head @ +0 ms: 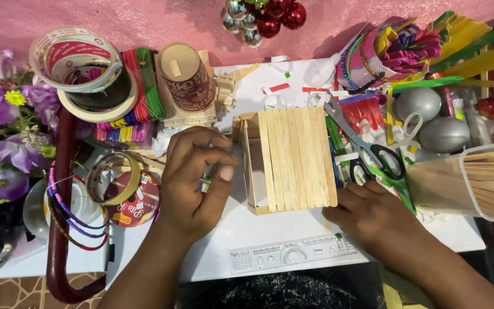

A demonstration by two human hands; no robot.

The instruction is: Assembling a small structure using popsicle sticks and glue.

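The craft-stick box (290, 160) sits mid-table on the white board (258, 229), steadied from both sides: the left hand (192, 180) curls against its open left end, pinching something small, while the right hand (373, 220) presses flat, empty, at its lower right corner beside the scissors (373, 151).

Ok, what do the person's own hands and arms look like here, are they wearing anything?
Both are bare. The left hand and right hand show no gloves, and I see no rings or bracelets. Both forearms are uncovered as far as the bottom edge of the picture, with no sleeve cuff or watch in view. The fingernails on the left hand look short and unpainted.
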